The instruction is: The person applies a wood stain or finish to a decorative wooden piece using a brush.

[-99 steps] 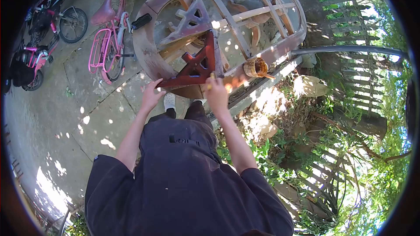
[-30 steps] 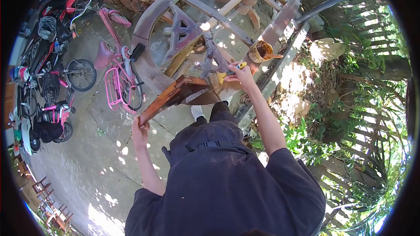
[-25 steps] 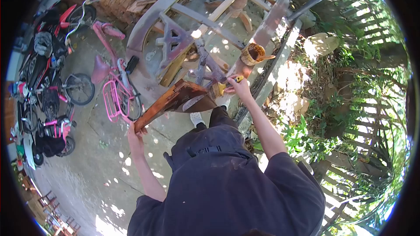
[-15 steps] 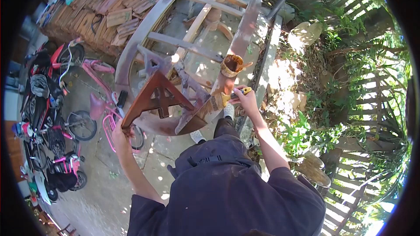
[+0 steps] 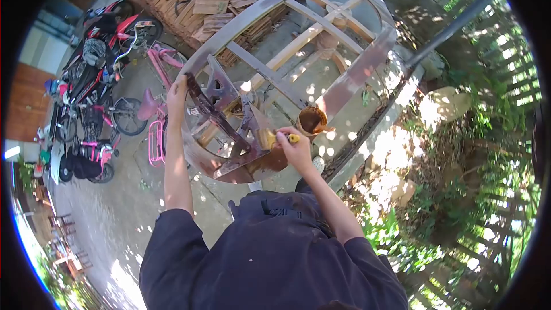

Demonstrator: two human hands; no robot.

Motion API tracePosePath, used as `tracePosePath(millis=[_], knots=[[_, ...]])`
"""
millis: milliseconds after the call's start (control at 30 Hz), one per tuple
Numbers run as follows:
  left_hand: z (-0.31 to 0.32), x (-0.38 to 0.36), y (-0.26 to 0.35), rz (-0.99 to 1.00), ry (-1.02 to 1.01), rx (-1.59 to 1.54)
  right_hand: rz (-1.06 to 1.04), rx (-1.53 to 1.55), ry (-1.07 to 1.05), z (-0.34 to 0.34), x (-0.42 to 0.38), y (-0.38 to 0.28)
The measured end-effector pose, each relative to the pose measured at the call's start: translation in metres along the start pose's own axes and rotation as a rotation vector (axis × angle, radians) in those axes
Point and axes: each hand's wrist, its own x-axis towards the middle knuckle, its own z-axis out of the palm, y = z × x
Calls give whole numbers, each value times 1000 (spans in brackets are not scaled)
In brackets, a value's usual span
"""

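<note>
My left hand (image 5: 177, 93) grips the upper end of a dark brown, wet-looking wooden piece (image 5: 215, 116), which is seen nearly edge-on and slants down to the right. In my right hand (image 5: 294, 148) is a paintbrush (image 5: 268, 138) with a yellow handle; its bristles point left, close to the triangular wooden parts. A stained container (image 5: 311, 120) of brown liquid stands on the frame just above my right hand, with a stick or brush handle jutting out at its right. Beneath everything lies a large oval wooden frame (image 5: 356, 74) with crossbars.
Stacked wooden tiles (image 5: 212, 4) lie beyond the frame. Pink bicycles (image 5: 150, 107) and a red motorbike (image 5: 123, 31) stand at the left. A dark pole (image 5: 453, 27) crosses the upper right, above plants and a slatted fence (image 5: 511, 74).
The brown piece has turned from showing its triangular face to nearly edge-on. My right hand has moved the brush left, away from the container's near side. The whole view has shifted.
</note>
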Motion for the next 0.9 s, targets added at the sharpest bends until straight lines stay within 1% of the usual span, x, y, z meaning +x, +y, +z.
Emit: tracePosePath(millis=[33, 67, 133, 167, 233, 267, 300, 333, 367, 400, 433, 467, 500, 567, 600, 633, 667, 733, 767, 800, 833, 867, 900], knots=[[15, 3, 5, 222, -30, 87, 36, -1, -23, -11, 0, -8], [35, 5, 9, 219, -11, 89, 71, -2, -42, -20, -1, -16], [83, 7, 22, 267, -11, 478, 84, -8, -72, -41, -1, -16], [102, 19, 27, 266, 0, 470, 100, -25, -83, -55, 1, -15], [144, 44, -3, 199, -70, 655, 76, -67, -111, -80, -4, -20], [156, 50, -18, 188, -67, 645, 52, -97, -132, -93, -6, -27], [163, 55, -32, 197, -34, 650, -14, -224, -144, -109, -10, -39], [170, 53, -35, 204, -4, 658, -5, -230, -149, -125, -14, -43], [170, 51, -39, 52, -64, 698, 41, -199, -121, -141, -20, -45], [174, 39, -52, 22, -63, 699, 93, -168, -100, -157, -26, -50], [175, 25, -64, 73, 123, 693, 143, -156, -54, -172, -31, -63], [174, 17, -71, 133, 316, 687, 155, -158, -77, -189, -32, -67], [169, 0, -76, -7, 367, 539, 144, -112, -11, -207, -32, -70], [169, -52, -79, -168, 559, 519, 145, 0, 132, -231, -27, -89], [170, -75, -92, -253, 599, 494, 161, 62, 204, -241, -22, -100], [167, -98, -95, -264, 559, 285, 129, 35, 240, -257, -16, -102], [171, -112, -103, -277, 570, 284, 112, 54, 301, -264, -8, -108], [184, -132, -131, -673, 669, 145, 71, 38, 362, -280, 13, -120], [182, -136, -147, -685, 684, 134, 55, 28, 392, -287, 27, -120], [176, -137, -165, -607, 541, -149, 38, 16, 423, -293, 41, -119], [175, -137, -167, -517, 394, -428, 57, 99, 400, -295, 55, -124], [173, -135, -170, -527, 407, -441, 55, 86, 384, -296, 70, -126], [166, -136, -156, -592, 369, -537, 72, 70, 391, -297, 83, -125]])
